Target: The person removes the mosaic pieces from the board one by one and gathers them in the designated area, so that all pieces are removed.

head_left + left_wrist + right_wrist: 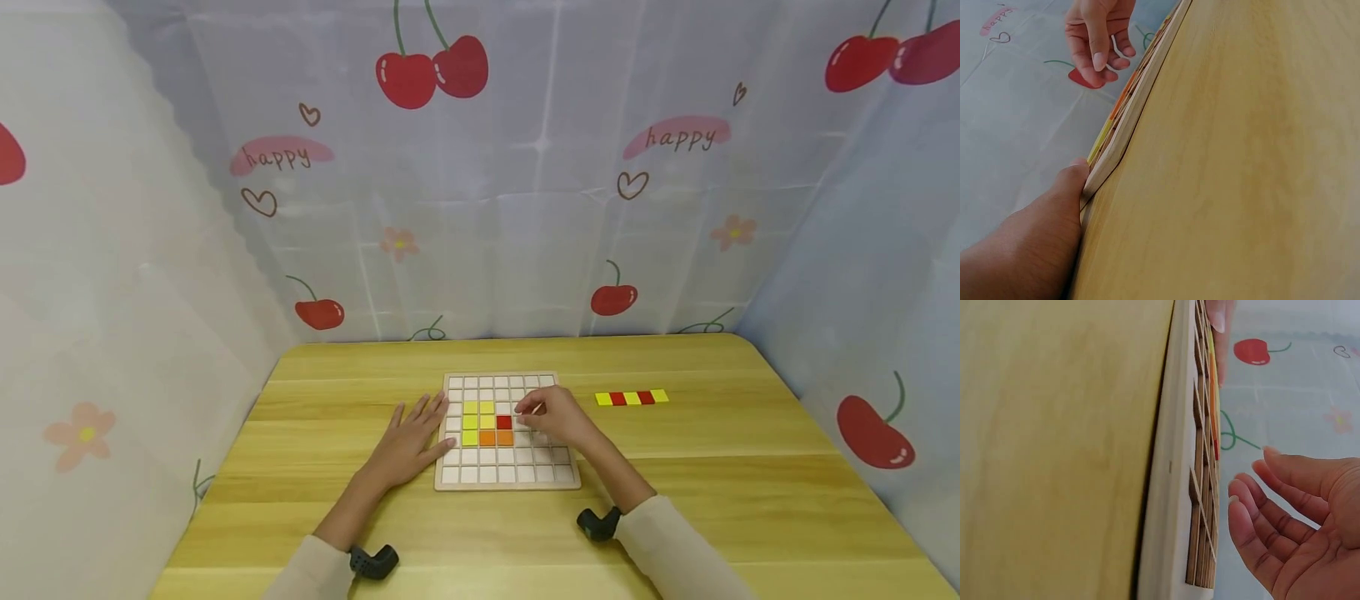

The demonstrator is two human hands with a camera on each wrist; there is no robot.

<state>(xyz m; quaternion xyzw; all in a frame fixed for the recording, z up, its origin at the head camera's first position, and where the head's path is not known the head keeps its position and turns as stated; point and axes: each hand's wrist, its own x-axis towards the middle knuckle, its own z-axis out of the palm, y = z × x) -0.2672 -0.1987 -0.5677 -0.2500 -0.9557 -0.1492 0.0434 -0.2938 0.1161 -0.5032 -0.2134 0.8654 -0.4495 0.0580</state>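
Note:
A square wooden grid board (507,488) lies on the table with white cells. Several coloured tiles sit in its middle-left cells: yellow and yellow-green ones (470,422), two orange ones (487,437) and a red tile (504,422). My left hand (408,442) rests flat along the board's left edge, fingers spread and the thumb (1072,178) on the rim. Above the board, just right of the red tile, hovers my right hand (557,415). Its fingers (1250,531) are loosely bent, thumb near the index finger, and no tile shows between them.
A short row of alternating yellow and red tiles (632,398) lies on the table (712,475) to the right of the board. Behind the table hangs a cherry-print curtain (510,217). Dark wrist devices (373,562) are worn on both arms.

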